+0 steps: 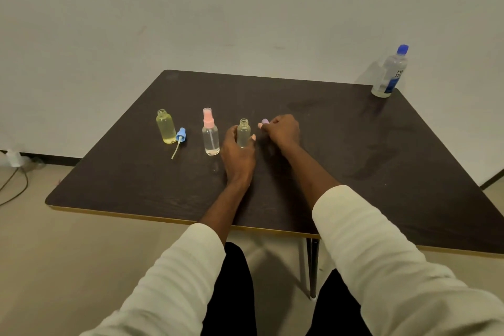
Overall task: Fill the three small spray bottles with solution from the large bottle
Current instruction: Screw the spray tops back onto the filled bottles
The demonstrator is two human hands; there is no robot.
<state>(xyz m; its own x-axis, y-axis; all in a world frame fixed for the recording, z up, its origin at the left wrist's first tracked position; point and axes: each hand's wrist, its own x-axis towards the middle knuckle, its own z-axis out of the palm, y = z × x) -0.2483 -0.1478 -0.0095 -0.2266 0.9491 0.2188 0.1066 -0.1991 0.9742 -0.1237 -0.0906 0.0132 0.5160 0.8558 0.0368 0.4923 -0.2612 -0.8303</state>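
Your left hand grips the uncapped small bottle upright on the worktop, while your right hand pinches its purple spray top just beside the neck, so you look to be in the opening step, with this one apparently unfilled. Next, set that top down and reach for the large bottle, capped at the far right corner; the yellow bottle stands open with its blue top alongside, the pink-topped bottle stays closed.
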